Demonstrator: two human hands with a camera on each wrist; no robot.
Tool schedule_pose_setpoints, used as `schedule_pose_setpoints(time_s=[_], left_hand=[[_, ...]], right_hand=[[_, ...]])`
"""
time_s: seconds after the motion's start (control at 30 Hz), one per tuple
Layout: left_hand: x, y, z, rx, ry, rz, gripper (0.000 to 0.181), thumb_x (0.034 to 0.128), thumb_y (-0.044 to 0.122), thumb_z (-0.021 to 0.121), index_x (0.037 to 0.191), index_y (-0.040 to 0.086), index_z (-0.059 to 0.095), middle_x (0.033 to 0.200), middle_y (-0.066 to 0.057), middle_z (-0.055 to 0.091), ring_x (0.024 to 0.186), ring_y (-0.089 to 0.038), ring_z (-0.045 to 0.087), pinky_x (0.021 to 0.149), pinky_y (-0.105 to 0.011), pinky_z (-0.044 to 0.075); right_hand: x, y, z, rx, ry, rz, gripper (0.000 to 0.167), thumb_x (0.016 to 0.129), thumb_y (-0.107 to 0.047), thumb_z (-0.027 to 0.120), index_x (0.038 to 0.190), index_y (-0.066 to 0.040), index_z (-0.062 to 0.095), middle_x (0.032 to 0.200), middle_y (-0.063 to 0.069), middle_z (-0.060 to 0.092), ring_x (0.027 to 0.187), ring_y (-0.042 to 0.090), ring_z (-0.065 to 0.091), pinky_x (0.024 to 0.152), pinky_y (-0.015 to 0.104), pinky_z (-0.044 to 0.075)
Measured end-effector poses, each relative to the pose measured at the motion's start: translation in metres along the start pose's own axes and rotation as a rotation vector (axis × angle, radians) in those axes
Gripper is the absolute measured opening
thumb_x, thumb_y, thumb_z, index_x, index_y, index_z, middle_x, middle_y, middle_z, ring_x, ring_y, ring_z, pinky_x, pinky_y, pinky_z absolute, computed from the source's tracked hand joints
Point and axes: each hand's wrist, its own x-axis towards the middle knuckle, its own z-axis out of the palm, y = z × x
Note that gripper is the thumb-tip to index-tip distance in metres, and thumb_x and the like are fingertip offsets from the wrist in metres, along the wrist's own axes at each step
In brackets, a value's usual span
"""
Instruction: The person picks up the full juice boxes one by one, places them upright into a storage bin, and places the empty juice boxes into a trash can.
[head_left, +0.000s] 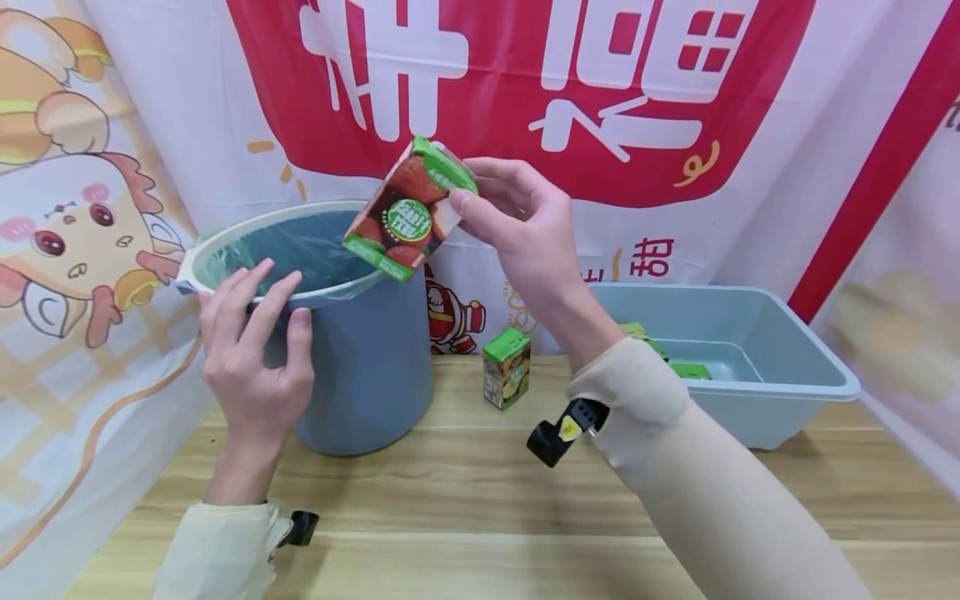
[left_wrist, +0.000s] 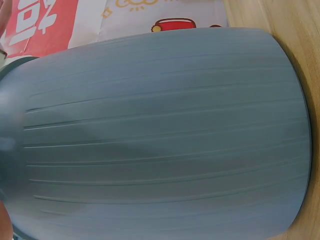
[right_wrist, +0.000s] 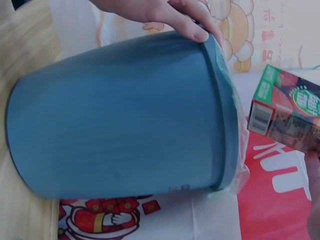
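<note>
My right hand pinches a small green-and-red juice carton, tilted, above the right side of the trash bin's rim. Fruit is printed on its front. In the right wrist view the juice carton is beside the bin's lined mouth, apart from it. My left hand holds the near left rim of the blue-grey trash bin, fingers over the edge and thumb outside. A clear greenish liner covers the rim. The bin's wall fills most of the left wrist view. Its bottom is hidden.
Another juice carton stands upright on the wooden table, right of the bin. A light blue rectangular tub at the right contains green-topped cartons, partly hidden by my right forearm. Printed cloth hangs behind and at the sides.
</note>
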Motion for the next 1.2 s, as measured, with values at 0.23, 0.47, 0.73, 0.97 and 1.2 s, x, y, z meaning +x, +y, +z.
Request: schedule_pose_setpoints(time_s=[0.23, 0.47, 0.73, 0.97, 1.2], left_hand=[[0.000, -0.001, 0.000, -0.001, 0.000, 0.001, 0.038, 0.0973, 0.033, 0.066, 0.124, 0.010, 0.079, 0.140, -0.016, 0.071, 0.140, -0.038, 0.059, 0.131, -0.062, 0.024], [-0.001, -0.001, -0.001, -0.001, -0.005, -0.001, 0.038, 0.0978, 0.033, 0.066, 0.124, 0.010, 0.079, 0.140, -0.016, 0.071, 0.140, -0.038, 0.058, 0.131, -0.062, 0.025], [-0.001, -0.002, -0.001, 0.007, -0.010, -0.002, 0.038, 0.0981, 0.034, 0.066, 0.125, 0.010, 0.079, 0.141, -0.015, 0.071, 0.141, -0.038, 0.058, 0.131, -0.062, 0.025], [-0.001, -0.002, -0.002, 0.009, -0.015, -0.007, 0.039, 0.0983, 0.035, 0.066, 0.126, 0.011, 0.078, 0.142, -0.015, 0.070, 0.142, -0.037, 0.057, 0.131, -0.061, 0.024], [-0.001, -0.001, -0.001, 0.009, -0.017, -0.004, 0.038, 0.0981, 0.034, 0.066, 0.126, 0.010, 0.078, 0.142, -0.015, 0.070, 0.141, -0.037, 0.058, 0.131, -0.061, 0.024]], right_hand=[[0.002, 0.008, 0.016, -0.003, 0.058, -0.008, 0.036, 0.101, -0.020, 0.071, 0.136, -0.014, 0.066, 0.134, 0.005, 0.070, 0.121, 0.019, 0.068, 0.098, 0.036, 0.062], [0.006, 0.019, 0.032, -0.032, 0.113, 0.017, 0.038, 0.100, -0.023, 0.073, 0.137, -0.014, 0.066, 0.136, 0.003, 0.070, 0.120, 0.018, 0.069, 0.097, 0.036, 0.063], [0.010, 0.029, 0.048, -0.070, 0.156, 0.010, 0.038, 0.099, -0.022, 0.075, 0.135, -0.012, 0.066, 0.133, 0.005, 0.072, 0.114, 0.018, 0.073, 0.094, 0.033, 0.064], [0.006, 0.042, 0.058, -0.184, 0.083, 0.020, 0.040, 0.099, -0.021, 0.075, 0.136, -0.013, 0.064, 0.135, 0.004, 0.070, 0.116, 0.017, 0.072, 0.096, 0.032, 0.063], [-0.001, 0.052, 0.061, -0.404, -0.062, -0.037, 0.047, 0.098, -0.023, 0.077, 0.142, -0.014, 0.063, 0.136, 0.002, 0.072, 0.116, 0.014, 0.071, 0.097, 0.026, 0.060]])
